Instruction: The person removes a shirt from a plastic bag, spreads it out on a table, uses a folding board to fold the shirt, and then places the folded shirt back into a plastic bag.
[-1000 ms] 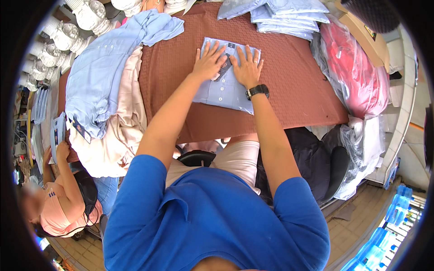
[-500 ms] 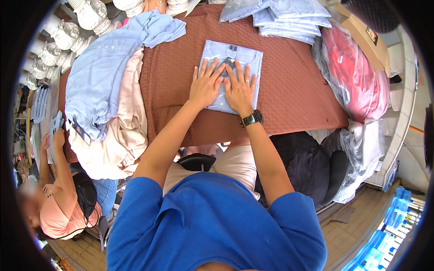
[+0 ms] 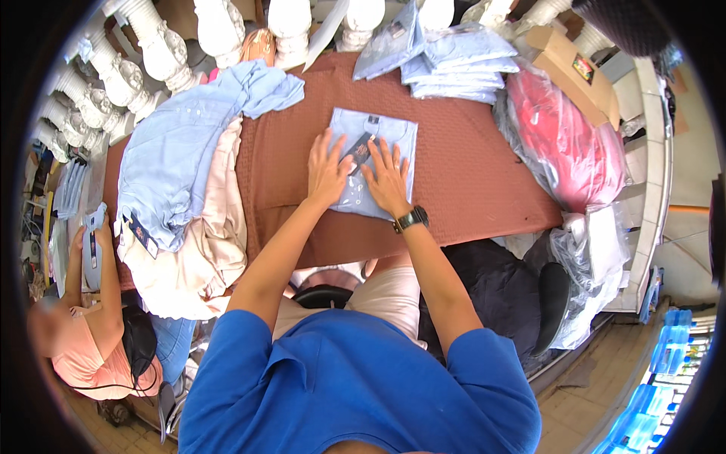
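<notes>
So the folded blue shirt [image 3: 359,194] is lying flat in the middle of the brown-covered tabletop [image 3: 469,174], collar end facing away from the person. Folding's looking done on this one, and it's apparently sitting in clear plastic already, going by the shine. Can't tell if the bag is sealed, though. A dark tag [image 3: 364,151] is showing on its front.

Over at the far edge, a stack of blue packets [image 3: 457,74] is sitting in plastic too, so I'd count those as finished. On the left, a loose blue shirt [image 3: 175,151] is lying unfolded on top of some cream cloth [image 3: 218,227], so I'm guessing that's what's left.

Pose-wise, both forearms are reaching forward and angling inward. The left hand [image 3: 327,178] and right hand [image 3: 388,180] are resting palms down on the shirt, fingers spreading wide and pointing away, thumbs turning in toward the tag. Neither one is gripping anything. A black watch [image 3: 411,219] is sitting on the right wrist.
</notes>
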Demonstrator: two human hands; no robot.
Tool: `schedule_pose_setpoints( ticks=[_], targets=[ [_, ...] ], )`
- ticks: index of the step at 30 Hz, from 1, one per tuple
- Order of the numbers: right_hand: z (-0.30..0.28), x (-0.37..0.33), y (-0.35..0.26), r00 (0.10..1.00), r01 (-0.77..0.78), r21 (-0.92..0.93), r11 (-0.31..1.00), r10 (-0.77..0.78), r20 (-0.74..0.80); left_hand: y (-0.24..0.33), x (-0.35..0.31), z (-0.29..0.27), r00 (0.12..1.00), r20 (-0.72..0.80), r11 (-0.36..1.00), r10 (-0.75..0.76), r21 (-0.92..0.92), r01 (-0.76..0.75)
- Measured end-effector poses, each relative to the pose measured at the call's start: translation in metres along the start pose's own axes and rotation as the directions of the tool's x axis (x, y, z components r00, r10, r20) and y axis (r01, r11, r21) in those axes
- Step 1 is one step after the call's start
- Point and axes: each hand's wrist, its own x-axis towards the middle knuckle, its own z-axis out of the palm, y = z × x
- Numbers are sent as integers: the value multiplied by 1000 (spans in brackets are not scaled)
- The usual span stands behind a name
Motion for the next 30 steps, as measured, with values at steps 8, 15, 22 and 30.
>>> schedule_pose_setpoints(
  ticks=[8,15,22,30],
  targets=[
    [-80,-56,13,869,-492,19,870,490,77,-40,13,-17,905,221,924,-363,-40,381],
    [-109,-122,50,920,-390,68,918,386,61,24,-55,-11,648,585,481,-487,-440,758],
    [-130,-160,87,834,-551,-50,833,550,-31,94,-77,-77,896,431,874,-102,-391,288],
    [-106,-162,101,811,-582,206,787,581,68,9,-56,-26,800,476,795,-366,-288,534]
  ],
)
